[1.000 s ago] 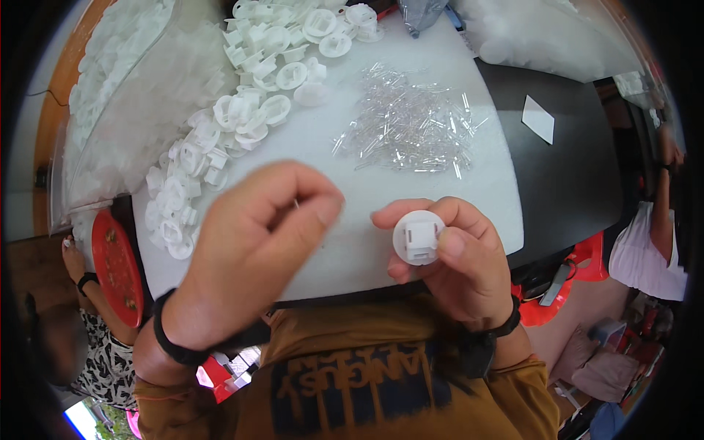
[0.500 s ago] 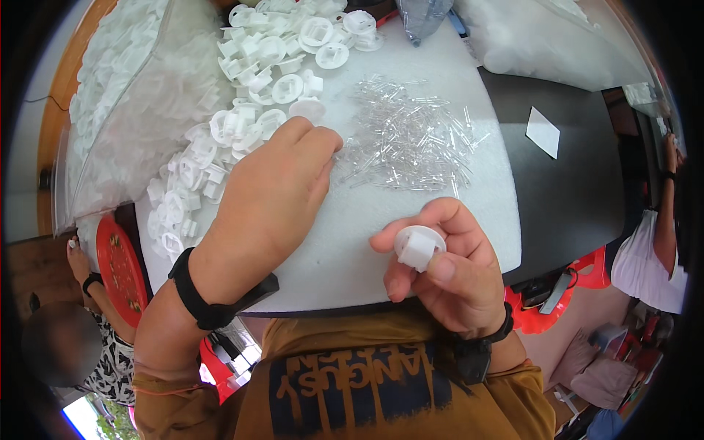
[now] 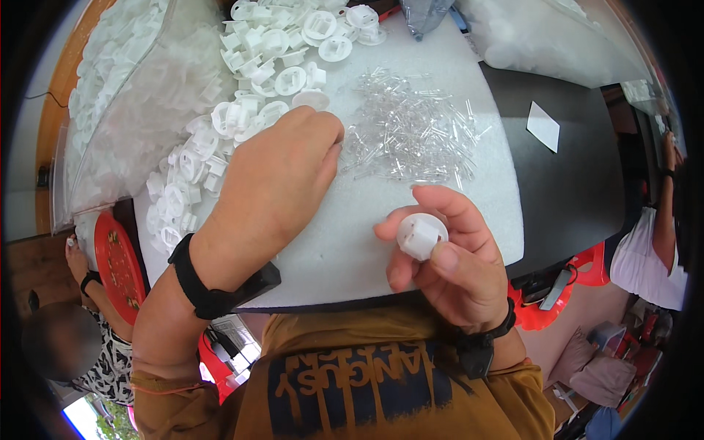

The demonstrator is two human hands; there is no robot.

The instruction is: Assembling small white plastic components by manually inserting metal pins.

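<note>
Between the thumb and fingers of my right hand (image 3: 466,257) is a white round plastic part (image 3: 419,236), with a box-like block on its disc turned up toward me. My left hand (image 3: 290,165) is curled at the left edge of a loose heap of small clear plastic pins (image 3: 411,132). Its fingertips are tucked under and hidden, so what they pinch, if anything, does not show. Just beyond and to the left of that hand spreads a pile of similar white plastic parts (image 3: 275,44). Both heaps lie on a white foam sheet (image 3: 337,271).
A large clear bag (image 3: 139,117) of white parts stands at the left, another filled bag (image 3: 550,44) at the far right. A white paper piece (image 3: 543,127) lies on the black tabletop (image 3: 579,191). A red tray (image 3: 117,268) and other people are at the sides.
My right hand has risen slightly and tilted the white part, so its block faces me more. The left hand has shifted a little, still curled beside the pins.
</note>
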